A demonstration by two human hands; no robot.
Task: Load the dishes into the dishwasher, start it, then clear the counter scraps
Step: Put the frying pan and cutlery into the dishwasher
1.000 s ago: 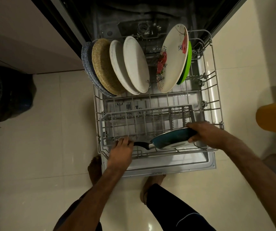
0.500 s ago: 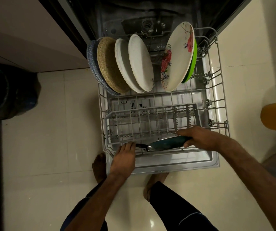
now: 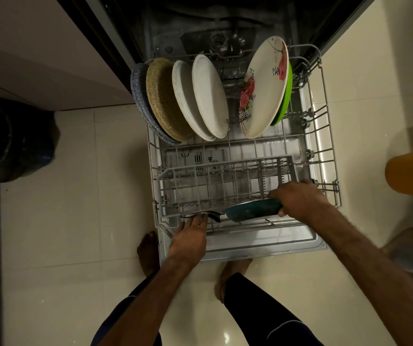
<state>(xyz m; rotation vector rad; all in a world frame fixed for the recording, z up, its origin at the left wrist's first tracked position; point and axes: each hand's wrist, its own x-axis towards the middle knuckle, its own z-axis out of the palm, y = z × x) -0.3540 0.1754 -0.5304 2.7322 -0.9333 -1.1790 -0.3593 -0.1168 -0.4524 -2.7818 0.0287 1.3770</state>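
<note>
**Hands.** Your right hand (image 3: pixel 300 202) is clenched over the right end of the frying pan (image 3: pixel 253 208), fingers across the top of the rim and thumb beneath. Your left hand (image 3: pixel 188 242) lies released, fingers straight, their tips touching the pan's black handle (image 3: pixel 214 216).

**Room and surfaces**
- Floor (image 3: pixel 75 221): pale glossy tiles, dimly lit, filling most of the view. Your bare feet (image 3: pixel 147 250) stand at the door's near edge.
- Cabinet front (image 3: pixel 38 58): plain and pale, upper left, beside the machine.
- Dishwasher (image 3: pixel 225 23): dark tub at top centre. Its door (image 3: pixel 263 243) is folded down flat toward you.
- Dark bag (image 3: pixel 13 138): far left, on the floor.
- Lower rack (image 3: pixel 325 146): grey wire, drawn out over the door.
- Orange object (image 3: pixel 412 171): at the right edge and cropped, so you cannot tell what it is.
- Cutlery basket (image 3: pixel 225 181): grey lattice, set across the rack's front half.
- Plates, upright in the rack's back row, left to right:
  - blue speckled plate (image 3: pixel 138 96)
  - tan speckled plate (image 3: pixel 165 101)
  - two white plates (image 3: pixel 210 96), close together
  - a gap
  - floral plate (image 3: pixel 265 91), with a green plate (image 3: pixel 284 101) just behind it

**Frying pan.** Teal, tipped on its edge along the rack's front wall, just in front of the cutlery basket, with the handle pointing left. It runs from one of your hands to the other, the right hand at the bowl's end and the left at the handle's end. You cannot tell whether it rests on the wires.
</note>
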